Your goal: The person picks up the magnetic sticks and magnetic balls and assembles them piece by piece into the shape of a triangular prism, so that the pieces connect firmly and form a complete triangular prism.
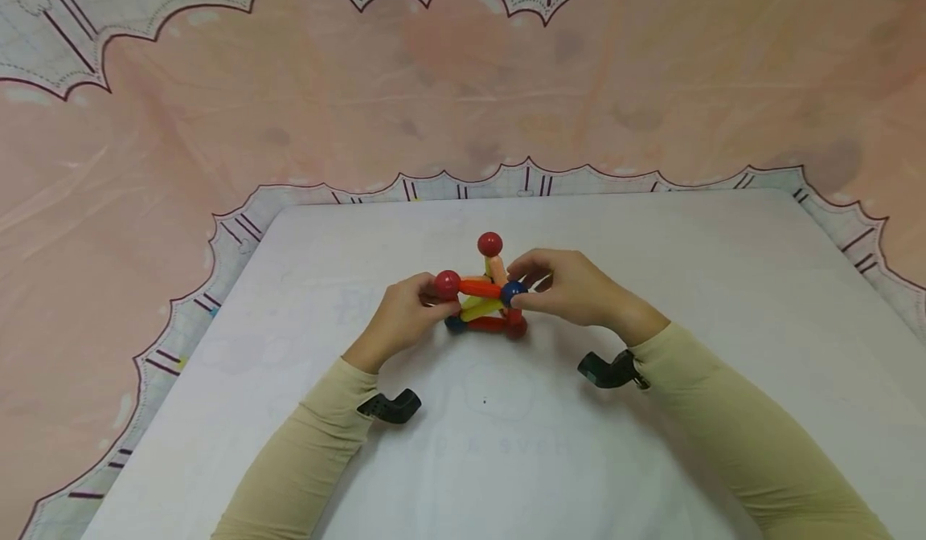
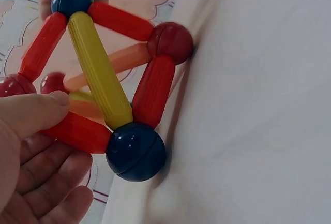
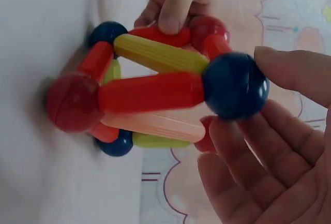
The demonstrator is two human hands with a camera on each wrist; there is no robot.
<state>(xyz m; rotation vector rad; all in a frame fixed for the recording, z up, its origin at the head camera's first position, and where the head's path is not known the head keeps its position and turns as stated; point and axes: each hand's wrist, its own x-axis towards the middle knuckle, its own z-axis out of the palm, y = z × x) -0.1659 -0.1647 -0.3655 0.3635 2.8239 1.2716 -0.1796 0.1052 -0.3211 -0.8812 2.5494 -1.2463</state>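
A frame of magnetic rods and balls stands on the white tabletop between both hands. Red, yellow and pale orange rods join its red and blue balls. On the frame's left side my left hand pinches an upright red rod, thumb in front and fingers behind, between a red ball and a lower blue ball. At the upper right corner my right hand holds a blue ball between thumb and fingers. Another red ball tops the frame at the back. Some rear rods are partly hidden.
The white tabletop stretches around the hands. A patterned pink cloth lies beyond its edges. Black wrist devices are fixed at both beige sleeves.
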